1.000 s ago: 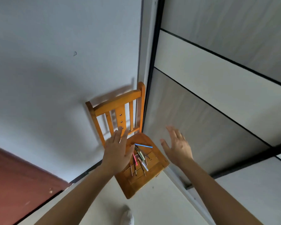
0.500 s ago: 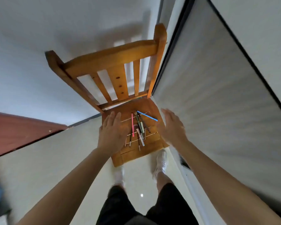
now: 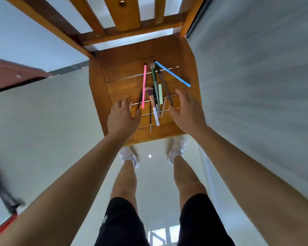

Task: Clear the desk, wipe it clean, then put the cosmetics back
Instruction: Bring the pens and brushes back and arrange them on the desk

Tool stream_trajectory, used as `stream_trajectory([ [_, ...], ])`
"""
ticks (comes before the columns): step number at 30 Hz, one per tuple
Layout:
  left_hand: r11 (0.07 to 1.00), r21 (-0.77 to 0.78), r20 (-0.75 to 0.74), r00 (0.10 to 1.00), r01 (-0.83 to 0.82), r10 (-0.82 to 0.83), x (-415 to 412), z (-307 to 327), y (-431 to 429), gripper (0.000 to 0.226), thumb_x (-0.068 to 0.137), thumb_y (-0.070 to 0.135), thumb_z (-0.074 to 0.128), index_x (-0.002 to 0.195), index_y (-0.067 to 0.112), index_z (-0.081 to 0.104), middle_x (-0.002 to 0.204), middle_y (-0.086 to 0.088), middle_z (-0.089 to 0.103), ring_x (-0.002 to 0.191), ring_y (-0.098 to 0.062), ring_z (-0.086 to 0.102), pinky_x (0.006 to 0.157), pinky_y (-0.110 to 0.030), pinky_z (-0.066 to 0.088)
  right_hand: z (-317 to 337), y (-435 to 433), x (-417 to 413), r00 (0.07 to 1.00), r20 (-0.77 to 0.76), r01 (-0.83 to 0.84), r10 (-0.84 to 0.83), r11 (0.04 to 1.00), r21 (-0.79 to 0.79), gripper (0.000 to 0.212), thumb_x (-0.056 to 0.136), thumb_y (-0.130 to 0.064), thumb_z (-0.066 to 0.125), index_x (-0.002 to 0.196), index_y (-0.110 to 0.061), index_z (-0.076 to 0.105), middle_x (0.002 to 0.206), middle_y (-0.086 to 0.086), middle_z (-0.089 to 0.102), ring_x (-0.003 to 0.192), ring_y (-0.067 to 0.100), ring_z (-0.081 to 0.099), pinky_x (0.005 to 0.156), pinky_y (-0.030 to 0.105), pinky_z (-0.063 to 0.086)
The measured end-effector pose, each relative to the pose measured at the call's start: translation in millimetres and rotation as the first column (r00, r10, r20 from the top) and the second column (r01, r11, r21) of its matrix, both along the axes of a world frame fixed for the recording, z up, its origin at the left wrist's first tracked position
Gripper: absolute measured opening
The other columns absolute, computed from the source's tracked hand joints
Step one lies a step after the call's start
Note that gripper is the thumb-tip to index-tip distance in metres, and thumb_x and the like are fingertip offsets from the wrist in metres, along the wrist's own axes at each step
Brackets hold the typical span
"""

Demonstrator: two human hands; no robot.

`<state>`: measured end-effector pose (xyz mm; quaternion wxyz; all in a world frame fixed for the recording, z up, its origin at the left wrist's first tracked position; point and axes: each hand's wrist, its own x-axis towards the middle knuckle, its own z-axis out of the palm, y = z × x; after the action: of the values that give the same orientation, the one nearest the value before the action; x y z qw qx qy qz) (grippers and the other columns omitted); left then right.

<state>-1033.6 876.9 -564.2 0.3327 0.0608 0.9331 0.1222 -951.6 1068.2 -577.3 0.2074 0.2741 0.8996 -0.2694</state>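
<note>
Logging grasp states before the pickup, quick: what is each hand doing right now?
Left hand: open, fingers spread, holding nothing, beside the cosmetics pile on the chair seat.
Right hand: open, empty, on the pile's other side.

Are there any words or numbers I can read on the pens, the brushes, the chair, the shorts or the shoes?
No text can be read anywhere.
Black shorts: a small pale mark on the left leg, too blurred to read.
White shoes: small dark marks, too small to read.
Pink pen, blue pen, white-handled brush: no lettering visible.
Wooden chair: no label visible.
</note>
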Motion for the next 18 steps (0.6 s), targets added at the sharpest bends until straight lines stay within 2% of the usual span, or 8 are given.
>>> stream_trajectory([
  [5, 1.0, 0.012, -0.095, 0.995, 0.022, -0.021, -15.3, -42.3, 17.4, 0.063, 0.094, 0.06, 0.049, 0.145, 0.023, 0.041, 0.145, -0.005, 0.046, 0.132, -0.028, 0.045, 0.099, -0.042, 0.047, -32.6, 5.7, -26.7, 0.989, -0.14, -0.022, 0.046, 0.985, 0.172, 0.06, 0.096, -0.046, 0.059, 0.147, -0.023, 0.039, 0.153, 0.006, 0.04, 0.138, 0.026, 0.043, 0.105, 0.043, 0.045],
  [9, 0.993, -0.112, -0.116, 0.992, 0.04, -0.053, -21.5, -55.8, 26.1, 0.074, 0.086, 0.068, 0.053, 0.143, 0.023, 0.041, 0.145, -0.01, 0.042, 0.132, -0.031, 0.04, 0.099, -0.045, 0.048, -50.1, 10.3, -46.1, 0.991, -0.08, -0.087, 0.11, 0.963, 0.256, 0.071, 0.092, -0.051, 0.061, 0.151, -0.024, 0.032, 0.156, 0.008, 0.034, 0.142, 0.028, 0.035, 0.111, 0.047, 0.04],
  [11, 0.993, -0.109, -0.133, 0.99, 0.034, -0.049, -20.3, -57.8, 28.1, 0.068, 0.087, 0.059, 0.06, 0.141, 0.023, 0.043, 0.141, -0.012, 0.043, 0.129, -0.032, 0.042, 0.094, -0.043, 0.05, -55.6, 7.8, -48.5, 0.993, -0.044, -0.097, 0.112, 0.962, 0.257, 0.075, 0.091, -0.05, 0.064, 0.152, -0.022, 0.03, 0.153, 0.008, 0.038, 0.139, 0.028, 0.04, 0.109, 0.046, 0.043],
  [14, 1.0, -0.006, -0.152, 0.988, -0.004, 0.003, -16.7, -59.8, 30.6, 0.05, 0.091, 0.038, 0.063, 0.136, 0.021, 0.049, 0.132, -0.009, 0.05, 0.119, -0.028, 0.049, 0.079, -0.03, 0.047, -58.2, 4.4, -47.7, 0.989, -0.03, -0.132, 0.147, 0.947, 0.292, 0.074, 0.09, -0.047, 0.066, 0.151, -0.02, 0.033, 0.144, 0.01, 0.044, 0.13, 0.026, 0.047, 0.103, 0.04, 0.048],
  [18, 0.994, 0.092, -0.156, 0.985, -0.06, 0.074, -23.7, -63.6, 30.4, 0.035, 0.095, 0.021, 0.061, 0.13, 0.017, 0.057, 0.123, -0.005, 0.059, 0.1, -0.018, 0.056, 0.07, -0.023, 0.043, -59.2, 4.8, -50.5, 0.994, -0.057, -0.077, 0.092, 0.972, 0.223, 0.056, 0.095, -0.042, 0.064, 0.142, -0.02, 0.046, 0.135, 0.008, 0.048, 0.116, 0.021, 0.055, 0.087, 0.029, 0.054],
])
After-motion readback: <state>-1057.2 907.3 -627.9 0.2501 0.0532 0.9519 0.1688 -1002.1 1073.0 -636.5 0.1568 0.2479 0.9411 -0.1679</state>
